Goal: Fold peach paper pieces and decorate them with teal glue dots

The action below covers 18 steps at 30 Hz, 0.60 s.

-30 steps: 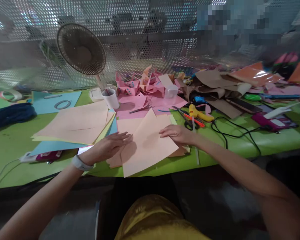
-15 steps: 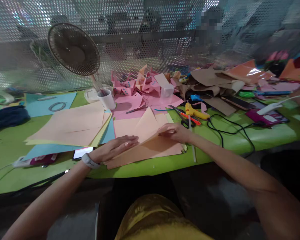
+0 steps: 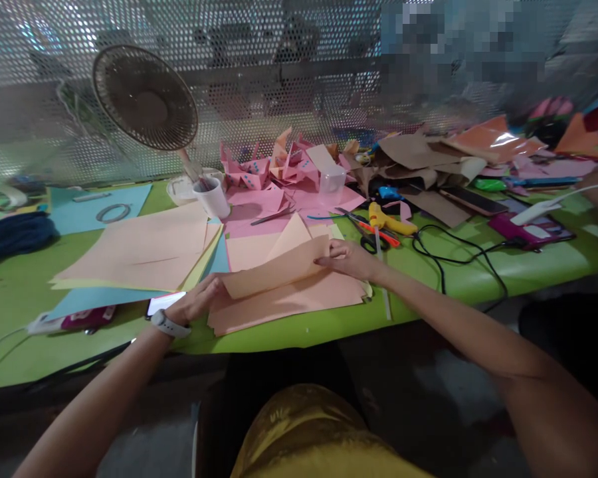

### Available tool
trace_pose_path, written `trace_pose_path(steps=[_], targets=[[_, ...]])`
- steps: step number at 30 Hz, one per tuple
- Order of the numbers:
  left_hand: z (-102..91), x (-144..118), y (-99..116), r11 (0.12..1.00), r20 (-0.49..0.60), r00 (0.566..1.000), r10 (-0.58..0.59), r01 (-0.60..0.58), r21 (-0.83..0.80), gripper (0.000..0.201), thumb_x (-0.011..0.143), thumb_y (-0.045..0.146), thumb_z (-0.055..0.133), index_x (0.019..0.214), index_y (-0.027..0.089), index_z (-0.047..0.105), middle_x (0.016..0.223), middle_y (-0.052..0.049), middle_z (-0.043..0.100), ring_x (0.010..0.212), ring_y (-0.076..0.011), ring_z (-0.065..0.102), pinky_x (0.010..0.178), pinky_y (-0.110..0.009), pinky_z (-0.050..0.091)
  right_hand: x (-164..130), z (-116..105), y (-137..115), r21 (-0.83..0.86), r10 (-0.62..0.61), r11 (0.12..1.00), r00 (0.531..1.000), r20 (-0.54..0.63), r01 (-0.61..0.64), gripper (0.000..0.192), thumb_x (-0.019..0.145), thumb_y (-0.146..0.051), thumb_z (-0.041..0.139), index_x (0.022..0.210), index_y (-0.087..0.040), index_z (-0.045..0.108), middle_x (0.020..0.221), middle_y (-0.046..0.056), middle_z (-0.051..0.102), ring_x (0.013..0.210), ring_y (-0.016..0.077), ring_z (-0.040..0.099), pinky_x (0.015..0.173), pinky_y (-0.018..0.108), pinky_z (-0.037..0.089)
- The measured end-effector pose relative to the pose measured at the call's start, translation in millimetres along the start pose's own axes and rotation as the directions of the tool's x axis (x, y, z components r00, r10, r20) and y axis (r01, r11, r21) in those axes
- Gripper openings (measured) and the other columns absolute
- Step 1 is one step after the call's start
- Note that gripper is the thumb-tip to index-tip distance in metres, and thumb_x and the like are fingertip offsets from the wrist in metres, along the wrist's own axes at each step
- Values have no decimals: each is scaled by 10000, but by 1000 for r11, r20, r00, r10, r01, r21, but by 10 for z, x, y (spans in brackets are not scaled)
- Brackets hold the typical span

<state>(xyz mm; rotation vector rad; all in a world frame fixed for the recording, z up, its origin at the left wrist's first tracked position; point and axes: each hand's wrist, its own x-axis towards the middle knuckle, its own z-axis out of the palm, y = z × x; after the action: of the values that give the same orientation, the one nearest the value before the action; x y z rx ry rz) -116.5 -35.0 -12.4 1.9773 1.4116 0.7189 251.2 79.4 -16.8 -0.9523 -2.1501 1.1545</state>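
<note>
A folded peach sheet of paper (image 3: 279,267) is tilted up between my two hands, over a small stack of peach paper (image 3: 289,304) at the table's front edge. My right hand (image 3: 346,259) pinches its right end between thumb and fingers. At the left end, my left hand (image 3: 199,299) has its fingers closed round the paper's corner; a pale wristband shows on that wrist. Behind the raised sheet a pointed peach flap (image 3: 294,234) stands up. Black-handled scissors (image 3: 371,240) and a yellow glue gun (image 3: 389,222) lie beyond my right hand.
A larger stack of peach, yellow and blue sheets (image 3: 134,245) lies to the left, near a phone (image 3: 164,303). A fan (image 3: 147,99) and white cup (image 3: 212,198) stand behind. Folded pink paper pieces (image 3: 249,174) are at the back. A black cable (image 3: 458,262) loops at right.
My left hand has slid left, from lying flat on the paper to gripping its left end. The folded sheet's front layer has risen upright, with my right hand still on its right end.
</note>
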Motion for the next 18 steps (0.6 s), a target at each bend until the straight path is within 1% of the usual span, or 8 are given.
trace_pose_path(steps=[1,2,4,7,11,13,15,18], targets=[[-5,-3,50,999,47,998,39,-39,1,841,856,813,307,1255,179,687,1317,-174,647,1227,-364,602,1052,-511,485,-7,-11,20,7,-7,1000,1000,6,7,312,816,-539,689,770,-241,772,1093,75,679,963,233,660,837,359,525],[-4,0,110,993,153,983,104,-110,30,806,836,799,408,1318,199,645,1396,-157,592,1280,-364,561,1076,-500,467,-14,-26,45,9,-22,1000,1000,19,21,283,815,-514,699,817,-243,780,1108,74,684,969,232,663,850,365,528],[17,17,232,968,219,956,193,-222,119,654,860,646,574,1369,236,592,1426,-111,576,1323,-320,532,1131,-486,414,-24,-65,102,-16,-79,997,994,73,80,235,837,-454,692,900,-250,791,1134,73,692,1008,229,662,911,384,518],[62,23,335,892,272,912,306,-374,252,433,933,450,580,1328,279,621,1424,-68,582,1348,-251,515,1175,-477,360,-39,-134,175,-107,-190,971,963,191,213,215,875,-353,657,1033,-287,787,1235,74,678,1153,229,612,1051,424,440],[64,-51,341,823,333,868,370,-472,316,493,935,390,562,1412,267,539,1463,-82,540,1373,-255,486,1195,-516,312,-67,-193,199,-177,-252,927,900,357,330,301,865,-251,653,1136,-341,747,1385,51,613,1309,242,516,1159,493,294],[59,-98,346,832,307,872,382,-469,297,483,939,369,552,1411,267,538,1436,-80,569,1350,-246,514,1193,-513,319,-82,-188,182,-168,-246,931,895,372,325,267,862,-255,654,1088,-343,766,1387,42,615,1324,250,508,1171,509,261],[67,-125,358,863,229,898,375,-428,267,377,947,362,549,1302,270,638,1344,-66,648,1288,-232,573,1171,-483,369,-93,-155,147,-140,-210,955,928,308,263,204,859,-329,669,1026,-325,787,1312,39,666,1277,255,546,1140,489,320],[97,-91,374,935,70,965,252,-262,239,289,937,430,555,948,240,773,1132,-73,734,1153,-239,649,1029,-396,509,-87,-80,68,-86,-99,990,985,143,112,265,867,-484,645,923,-271,792,1087,52,727,1095,241,629,954,389,478]])
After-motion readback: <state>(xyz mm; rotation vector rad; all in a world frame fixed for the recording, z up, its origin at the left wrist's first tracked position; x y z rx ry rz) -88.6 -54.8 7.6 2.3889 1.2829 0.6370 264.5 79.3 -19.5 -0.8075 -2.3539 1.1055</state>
